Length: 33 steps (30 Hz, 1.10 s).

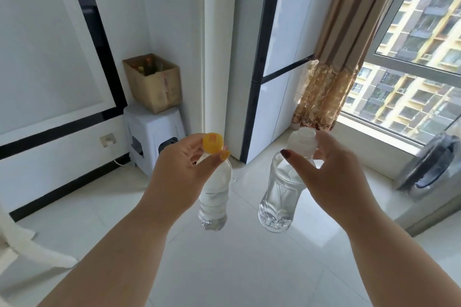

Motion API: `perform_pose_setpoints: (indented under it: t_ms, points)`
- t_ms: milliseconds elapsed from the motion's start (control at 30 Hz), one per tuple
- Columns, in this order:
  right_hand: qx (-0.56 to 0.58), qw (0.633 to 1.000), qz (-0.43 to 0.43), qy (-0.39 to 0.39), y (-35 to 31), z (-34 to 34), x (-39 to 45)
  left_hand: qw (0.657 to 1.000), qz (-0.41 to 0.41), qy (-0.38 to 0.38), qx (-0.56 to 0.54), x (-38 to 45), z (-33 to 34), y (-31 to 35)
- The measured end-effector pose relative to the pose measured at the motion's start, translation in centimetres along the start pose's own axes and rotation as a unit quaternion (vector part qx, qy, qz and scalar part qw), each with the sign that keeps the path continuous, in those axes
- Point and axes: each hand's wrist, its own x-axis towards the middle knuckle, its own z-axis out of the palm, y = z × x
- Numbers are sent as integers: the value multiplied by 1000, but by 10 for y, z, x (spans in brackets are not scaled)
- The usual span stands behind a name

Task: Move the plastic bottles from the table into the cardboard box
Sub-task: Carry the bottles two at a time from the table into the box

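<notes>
Two clear plastic bottles hang in the air in the head view, one in each hand, both well apart from the cardboard box (154, 82) that waits at about eleven o'clock from the hands, standing on a white plastic stool (152, 136) in the corner of the room. The left hand (178, 174) pinches the yellow-capped bottle (214, 197) by its neck, thumb and fingertips curled just under the cap, so the body dangles straight down over the tiled floor (237, 269); the right hand (331, 177) grips the white-capped bottle (279, 194) the same way, fingers wrapped round the neck and shoulder below the cap. Holding them by the top looks like a carrying grip: it leaves the bottoms free to be lowered into the open box, where some bottle tops already show above the rim. The yellow-capped bottle is slimmer, ribbed, with a pale label band; the white-capped one is wider, with a moulded, petal-shaped base. Both look empty or nearly so, though I cannot be sure. No surface shows here. A curtain (331, 62) and window (421, 62) lie at two o'clock.
</notes>
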Motion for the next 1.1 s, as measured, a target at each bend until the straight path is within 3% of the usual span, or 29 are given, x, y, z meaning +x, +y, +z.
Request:
perform_pose_setpoints:
  t_ms: [267, 633, 867, 1100]
  points:
    - [27, 998, -49, -25, 23, 98, 184, 997, -7, 67, 37, 165, -18, -58]
    - [90, 974, -125, -168, 22, 257, 465, 968, -52, 212, 124, 384, -66, -140]
    - [97, 968, -154, -172, -2, 375, 590, 952, -61, 264, 143, 512, -132, -210]
    - [107, 973, -148, -144, -43, 513, 714, 959, -47, 253, 116, 655, -235, -289]
